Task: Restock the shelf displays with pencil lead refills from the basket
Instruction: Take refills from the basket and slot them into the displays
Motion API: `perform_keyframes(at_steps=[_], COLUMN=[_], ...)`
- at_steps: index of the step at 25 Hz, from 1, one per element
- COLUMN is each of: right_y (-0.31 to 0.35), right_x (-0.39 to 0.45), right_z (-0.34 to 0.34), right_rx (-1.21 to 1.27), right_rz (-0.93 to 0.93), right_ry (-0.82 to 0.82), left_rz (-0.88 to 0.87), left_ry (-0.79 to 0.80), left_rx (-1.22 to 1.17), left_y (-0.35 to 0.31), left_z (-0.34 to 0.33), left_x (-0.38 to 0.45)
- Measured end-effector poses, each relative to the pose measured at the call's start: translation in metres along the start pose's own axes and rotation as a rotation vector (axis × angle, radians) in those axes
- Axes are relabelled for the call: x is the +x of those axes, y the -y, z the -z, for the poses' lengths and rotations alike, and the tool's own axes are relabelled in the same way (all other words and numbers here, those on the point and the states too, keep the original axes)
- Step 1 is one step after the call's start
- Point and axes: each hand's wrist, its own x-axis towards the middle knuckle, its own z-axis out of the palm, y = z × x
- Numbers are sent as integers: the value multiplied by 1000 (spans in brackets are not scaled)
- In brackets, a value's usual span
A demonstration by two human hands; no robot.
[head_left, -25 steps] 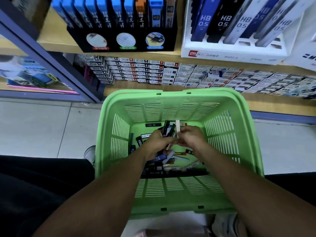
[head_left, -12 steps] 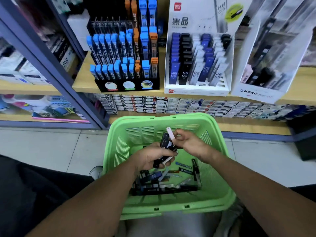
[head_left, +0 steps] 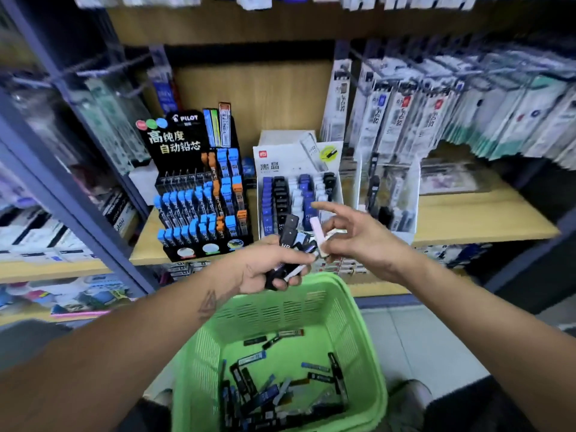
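Note:
My left hand (head_left: 265,269) grips a bundle of black, blue and white lead refill cases (head_left: 291,244) above the green basket (head_left: 358,332). My right hand (head_left: 364,238) pinches one white refill case (head_left: 319,236) between thumb and fingers, index finger stretched out, just in front of the white display (head_left: 296,160) with blue, black and white refills. To its left stands the black Pilot display (head_left: 199,194) with blue and orange refills. Several loose refills (head_left: 274,391) lie in the basket's bottom.
Both displays stand on a wooden shelf (head_left: 473,216). Hanging packs (head_left: 467,120) fill the right side above it. A clear display box (head_left: 389,194) sits right of the white one. Stacked small boxes line the lower shelf. A blue upright post (head_left: 62,188) runs at left.
Both hands have risen out of the basket toward the shelf displays, carrying the refills. The view has tilted up from the basket to the shelf.

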Motion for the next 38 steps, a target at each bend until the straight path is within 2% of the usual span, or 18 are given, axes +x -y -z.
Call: perform_keyframes(at_steps=[6, 11, 18, 26, 34, 38], right_y=[41, 40, 38, 36, 40, 47], right_x=[14, 30, 55, 45, 32, 39], right_z=[54, 78, 90, 107, 112, 115], right_rx=[-83, -200, -191, -88, -19, -90], right_rz=[75, 114, 99, 187, 221, 192], right_ry=[-103, -137, -187, -110, -176, -285], left_rz=[-76, -101, -143, -218, -173, -189], left_ry=[-80, -140, -190, -258, -215, -257], left_rx=[-200, -223, -250, -232, -357, -326], left_y=[-50, -62, -73, -75, -82, -87], left_z=[-32, -40, -42, -49, -55, -53], left_x=[33, 60, 77, 76, 62, 61])
